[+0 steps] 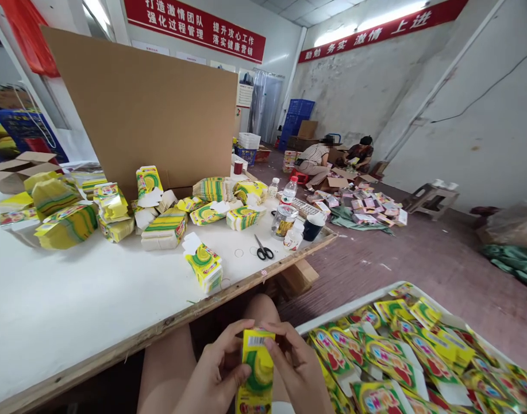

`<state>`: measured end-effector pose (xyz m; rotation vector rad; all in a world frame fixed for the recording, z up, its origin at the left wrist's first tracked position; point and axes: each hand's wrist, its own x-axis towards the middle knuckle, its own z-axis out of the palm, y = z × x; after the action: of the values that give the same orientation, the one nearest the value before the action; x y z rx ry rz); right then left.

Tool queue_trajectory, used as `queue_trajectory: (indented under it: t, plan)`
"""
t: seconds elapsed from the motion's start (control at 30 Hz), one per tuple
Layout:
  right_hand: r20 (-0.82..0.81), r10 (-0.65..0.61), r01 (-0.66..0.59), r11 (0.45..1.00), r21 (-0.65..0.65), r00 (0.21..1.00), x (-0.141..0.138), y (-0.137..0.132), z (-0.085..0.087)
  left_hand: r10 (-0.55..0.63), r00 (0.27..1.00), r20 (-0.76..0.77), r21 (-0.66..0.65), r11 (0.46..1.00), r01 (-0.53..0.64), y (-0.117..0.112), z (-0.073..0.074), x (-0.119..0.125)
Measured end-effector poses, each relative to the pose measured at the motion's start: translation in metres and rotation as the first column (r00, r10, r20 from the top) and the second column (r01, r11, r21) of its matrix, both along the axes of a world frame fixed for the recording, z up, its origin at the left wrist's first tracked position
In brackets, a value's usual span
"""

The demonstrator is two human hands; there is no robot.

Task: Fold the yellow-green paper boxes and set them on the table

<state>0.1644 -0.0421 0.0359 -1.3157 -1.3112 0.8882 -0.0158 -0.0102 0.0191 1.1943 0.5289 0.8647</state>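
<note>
Between both hands, above my lap, is a small yellow and green carton (258, 368) with a barcode near its top end. My left hand (222, 368) grips its left side, thumb across the front. My right hand (295, 362) pinches the upper right edge, thumb near the barcode. A stack of flat yellow cartons (203, 264) lies on the table just ahead of my hands. To my right, a white tub (308, 326) is heaped with yellow cartons (388, 356), many with white flaps showing.
Bundled flat cartons (164, 227) line the white table (116, 287) before an upright cardboard sheet (160, 115). Black-handled scissors (264, 252), a jar (284, 221), a bottle (289, 190) and a dark cup (314, 227) stand near its right edge. Two people (317, 158) crouch beside piled boxes (375, 204).
</note>
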Motion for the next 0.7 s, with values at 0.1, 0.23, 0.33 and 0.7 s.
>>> queue_trajectory:
  t: [0.1, 0.23, 0.33, 0.7]
  plan:
    - [-0.029, -0.002, 0.002, 1.0, -0.011, 1.0, 0.002, 0.0, 0.001, 0.026, 1.0, 0.016, -0.054, 0.998, -0.025, -0.002, -0.003, 0.004]
    - [-0.071, -0.019, 0.016, 0.999, -0.036, 0.997, 0.0, 0.003, 0.0, 0.005, 1.0, -0.013, -0.107, 0.994, -0.006, -0.002, 0.009, 0.006]
    - [-0.093, -0.045, 0.041, 0.998, -0.039, 0.995, -0.002, 0.004, 0.003, 0.075, 0.996, -0.046, -0.067, 0.995, -0.078, 0.002, 0.018, 0.008]
    - [0.122, -0.18, 0.173, 0.983, 0.064, 0.976, 0.009, -0.001, 0.008, 0.214, 0.972, -0.1, 0.024, 0.977, -0.213, 0.005, 0.01, 0.023]
